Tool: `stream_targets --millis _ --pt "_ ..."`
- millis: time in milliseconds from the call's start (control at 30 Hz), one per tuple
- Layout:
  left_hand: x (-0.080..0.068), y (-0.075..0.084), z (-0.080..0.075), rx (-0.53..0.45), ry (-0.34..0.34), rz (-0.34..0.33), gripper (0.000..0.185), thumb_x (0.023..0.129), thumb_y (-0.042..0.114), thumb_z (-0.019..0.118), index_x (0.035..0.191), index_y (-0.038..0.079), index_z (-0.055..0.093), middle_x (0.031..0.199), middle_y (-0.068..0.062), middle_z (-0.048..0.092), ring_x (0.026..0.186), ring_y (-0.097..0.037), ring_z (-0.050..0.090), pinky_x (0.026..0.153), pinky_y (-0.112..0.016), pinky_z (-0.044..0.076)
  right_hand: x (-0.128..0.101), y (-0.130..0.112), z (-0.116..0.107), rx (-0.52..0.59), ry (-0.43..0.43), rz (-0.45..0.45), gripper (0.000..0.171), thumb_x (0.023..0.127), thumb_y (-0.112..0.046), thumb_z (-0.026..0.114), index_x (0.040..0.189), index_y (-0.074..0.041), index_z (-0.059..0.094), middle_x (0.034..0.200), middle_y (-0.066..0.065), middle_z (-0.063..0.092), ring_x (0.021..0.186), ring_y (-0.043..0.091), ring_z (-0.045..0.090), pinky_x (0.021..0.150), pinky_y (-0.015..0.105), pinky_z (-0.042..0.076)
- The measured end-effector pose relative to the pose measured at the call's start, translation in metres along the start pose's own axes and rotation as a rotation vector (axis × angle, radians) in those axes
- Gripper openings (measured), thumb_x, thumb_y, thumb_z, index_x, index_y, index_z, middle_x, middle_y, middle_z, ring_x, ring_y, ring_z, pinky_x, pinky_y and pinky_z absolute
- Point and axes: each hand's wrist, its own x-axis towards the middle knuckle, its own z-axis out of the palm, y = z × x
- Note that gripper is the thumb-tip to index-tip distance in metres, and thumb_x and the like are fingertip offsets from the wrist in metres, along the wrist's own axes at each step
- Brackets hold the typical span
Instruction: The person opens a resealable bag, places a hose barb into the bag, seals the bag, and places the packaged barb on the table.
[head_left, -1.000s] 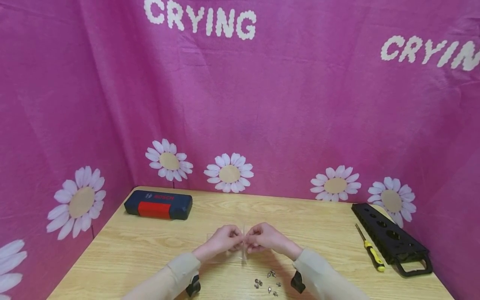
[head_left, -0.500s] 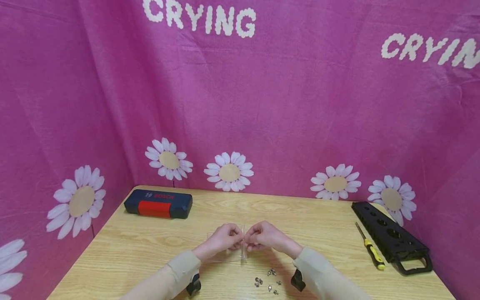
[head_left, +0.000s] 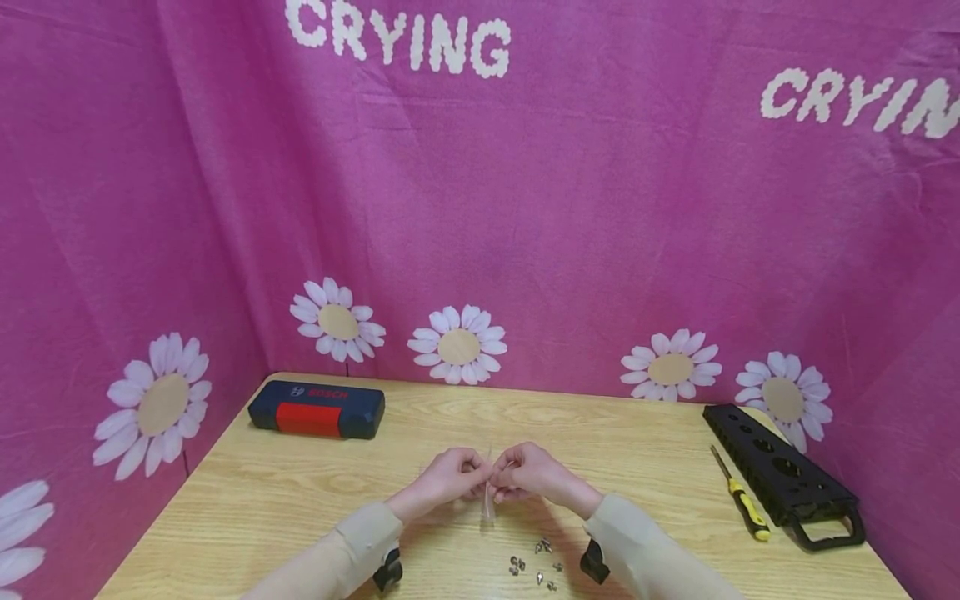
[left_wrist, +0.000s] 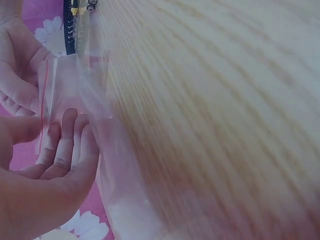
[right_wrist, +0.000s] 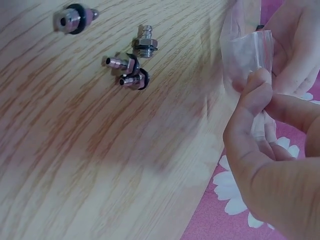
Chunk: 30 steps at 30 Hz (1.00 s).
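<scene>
left hand (head_left: 444, 477): lower centre of the head view, fingers and thumb pinching one side of the bag's mouth; left wrist view shows the fingers (left_wrist: 65, 145) lying flat along the film
right hand (head_left: 534, 472): lower centre, just right of the left one, thumb and forefinger pinching the other side of the mouth at the red zip strip (right_wrist: 264, 50)
zip bag (head_left: 488, 498): small clear plastic bag, held between both hands just above the table (head_left: 247, 492), hanging down edge-on to the head camera
bag contents: looks empty; film is see-through and nothing shows inside in either wrist view
metal fittings (head_left: 536, 567): small silver barbed pieces with black rings, loose on the table at the bottom centre, below the hands; four show at upper left of the right wrist view (right_wrist: 131, 65)
blue case (head_left: 317, 409): closed, left back of the table; contents hidden
black perforated tray (head_left: 780, 471): right edge of the table, nothing seen in its holes
screwdriver (head_left: 741, 498): yellow and black, just left of the tray
risk: thin slippery film, so a pinch could slip and the mouth fall shut, or the bag drop
risk: fittings are round and loose, a sleeve brushing them could roll them to the near table edge
</scene>
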Motion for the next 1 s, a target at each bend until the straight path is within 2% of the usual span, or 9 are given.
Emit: stream_targets --millis 300,500,733,833,1000 --pt "-0.0024 0.0040 -0.0003 0.063 -0.004 0.021 0.022 0.101 0.013 0.067 0.087 -0.002 0.072 0.081 -0.008 0.072 0.072 -0.014 0.064 0.065 -0.024 0.052 -0.0005 0.0008 0.0005 -0.027 0.027 0.007 0.011 0.098 0.002 0.063 0.098 0.011 0.067 0.080 0.010 0.075 0.069 0.011 0.069 0.074 0.032 0.064" --pt "-0.0027 0.0050 0.0007 0.062 0.010 0.009 0.019 0.099 0.008 0.066 0.084 -0.003 0.071 0.078 -0.009 0.072 0.069 -0.013 0.063 0.064 -0.025 0.054 -0.0011 0.0001 0.0009 -0.055 0.027 0.006 0.011 0.098 0.001 0.064 0.097 0.011 0.068 0.080 0.011 0.076 0.070 0.011 0.069 0.072 0.031 0.063" --pt "0.0005 0.0033 0.0012 0.057 0.004 -0.004 0.020 0.099 0.008 0.066 0.084 -0.003 0.072 0.078 -0.010 0.073 0.069 -0.013 0.063 0.064 -0.026 0.054 -0.0001 -0.0010 0.0000 -0.015 0.027 0.007 0.010 0.097 0.002 0.063 0.097 0.011 0.067 0.077 0.008 0.074 0.069 0.012 0.069 0.072 0.031 0.063" --pt "0.0006 0.0032 0.0010 0.077 -0.006 0.021 0.021 0.100 0.010 0.066 0.084 -0.004 0.071 0.078 -0.011 0.072 0.068 -0.012 0.061 0.063 -0.024 0.052 0.0008 -0.0004 -0.0003 -0.003 0.028 0.009 0.009 0.096 0.002 0.063 0.095 0.010 0.067 0.075 0.006 0.073 0.069 0.012 0.068 0.071 0.030 0.063" --pt "-0.0013 0.0049 -0.0002 0.160 -0.011 0.106 0.019 0.099 0.007 0.064 0.083 -0.003 0.068 0.074 -0.009 0.066 0.067 -0.009 0.052 0.062 -0.021 0.043 0.0020 0.0004 -0.0003 0.015 0.019 0.010 0.008 0.096 0.002 0.063 0.094 0.009 0.066 0.074 0.004 0.072 0.067 0.010 0.067 0.070 0.027 0.062"
